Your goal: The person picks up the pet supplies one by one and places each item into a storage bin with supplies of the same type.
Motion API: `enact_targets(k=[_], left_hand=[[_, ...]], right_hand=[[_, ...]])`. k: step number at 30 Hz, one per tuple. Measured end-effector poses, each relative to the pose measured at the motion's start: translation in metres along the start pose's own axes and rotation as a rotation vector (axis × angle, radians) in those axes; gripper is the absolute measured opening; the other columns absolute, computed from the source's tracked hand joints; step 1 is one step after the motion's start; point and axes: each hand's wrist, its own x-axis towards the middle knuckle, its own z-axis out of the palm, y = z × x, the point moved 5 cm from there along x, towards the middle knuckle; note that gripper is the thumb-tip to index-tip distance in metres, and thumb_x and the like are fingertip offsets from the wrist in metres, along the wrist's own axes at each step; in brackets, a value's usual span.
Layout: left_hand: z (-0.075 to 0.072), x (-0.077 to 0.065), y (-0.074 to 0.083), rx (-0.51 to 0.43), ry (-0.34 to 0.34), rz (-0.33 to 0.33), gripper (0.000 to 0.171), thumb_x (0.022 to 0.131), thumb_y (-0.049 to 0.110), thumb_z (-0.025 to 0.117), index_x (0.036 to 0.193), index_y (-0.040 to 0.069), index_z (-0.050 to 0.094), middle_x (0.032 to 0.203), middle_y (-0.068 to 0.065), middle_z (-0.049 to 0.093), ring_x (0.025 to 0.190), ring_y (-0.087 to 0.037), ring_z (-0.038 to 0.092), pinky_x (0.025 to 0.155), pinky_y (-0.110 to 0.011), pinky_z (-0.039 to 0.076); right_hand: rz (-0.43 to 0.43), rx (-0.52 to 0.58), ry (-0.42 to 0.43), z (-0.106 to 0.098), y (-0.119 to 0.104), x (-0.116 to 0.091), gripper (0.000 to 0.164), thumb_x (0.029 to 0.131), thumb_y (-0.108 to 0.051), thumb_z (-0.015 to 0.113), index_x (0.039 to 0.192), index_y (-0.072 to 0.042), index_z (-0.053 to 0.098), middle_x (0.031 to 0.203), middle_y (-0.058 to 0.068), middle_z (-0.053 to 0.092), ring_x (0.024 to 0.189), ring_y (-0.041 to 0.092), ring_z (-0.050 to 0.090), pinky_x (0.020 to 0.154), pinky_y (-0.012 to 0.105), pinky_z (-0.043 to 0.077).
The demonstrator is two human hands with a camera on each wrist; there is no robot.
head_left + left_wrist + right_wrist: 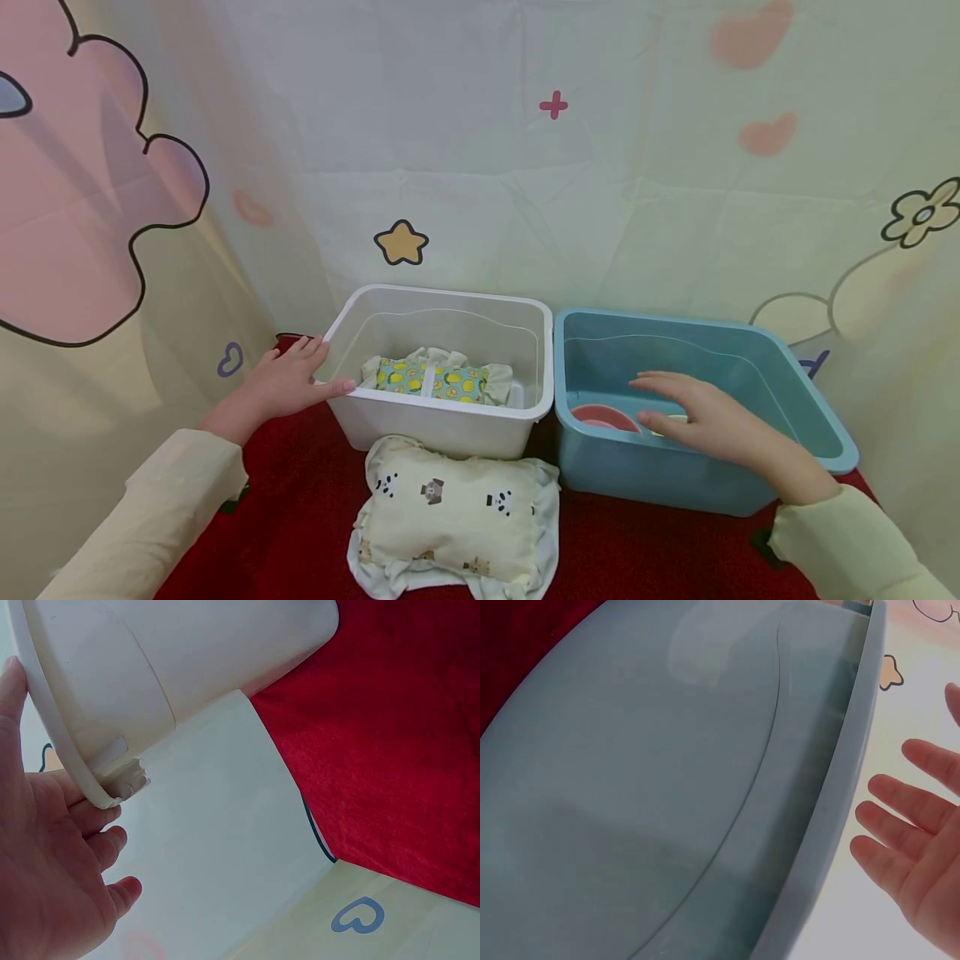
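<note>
My left hand rests on the near left corner of a white plastic bin, its fingers and thumb extended along the rim. In the left wrist view the same hand touches the edge of the white bin. Inside that bin lies a small lemon-print pillow with a pale ruffle. Over the near side of a blue bin hovers my right hand, fingers spread and holding nothing. A pink round item sits in the blue bin. Something yellowish beside it is mostly hidden by the hand.
A cream ruffled pillow with animal prints lies in front of the white bin. Red cloth covers the surface underneath. Behind the side-by-side bins hangs a pale printed curtain.
</note>
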Motion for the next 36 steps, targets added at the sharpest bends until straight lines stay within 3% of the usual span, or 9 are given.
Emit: enact_targets(k=[14,26,36], left_hand=[[0.001,0.0,-0.001,-0.009,-0.006,0.0,0.093,0.08,0.067,0.039,0.137,-0.004,0.023,0.142,-0.027,0.02,0.131,-0.044,0.014,0.1,-0.064,0.01],[0.002,0.0,-0.001,-0.022,-0.011,-0.005,0.093,0.079,0.066,0.04,0.137,-0.004,0.022,0.142,-0.027,0.02,0.131,-0.044,0.014,0.1,-0.064,0.009],[-0.001,0.0,0.0,-0.009,-0.004,0.003,0.092,0.08,0.066,0.039,0.137,-0.005,0.024,0.141,-0.028,0.021,0.13,-0.045,0.015,0.099,-0.064,0.011]], right_hand=[[0.029,-0.046,-0.008,0.012,-0.01,-0.003,0.066,0.082,-0.048,0.054,0.132,-0.008,0.039,0.133,0.016,0.043,0.121,0.036,0.039,0.089,0.055,0.04],[-0.057,-0.059,0.05,0.018,-0.02,-0.004,0.062,0.081,-0.042,0.058,0.132,-0.013,0.039,0.132,0.013,0.045,0.12,0.033,0.041,0.089,0.052,0.042],[-0.183,-0.077,0.167,0.022,-0.031,-0.006,0.056,0.078,-0.031,0.065,0.127,-0.013,0.046,0.126,0.009,0.052,0.115,0.026,0.047,0.085,0.047,0.046]])
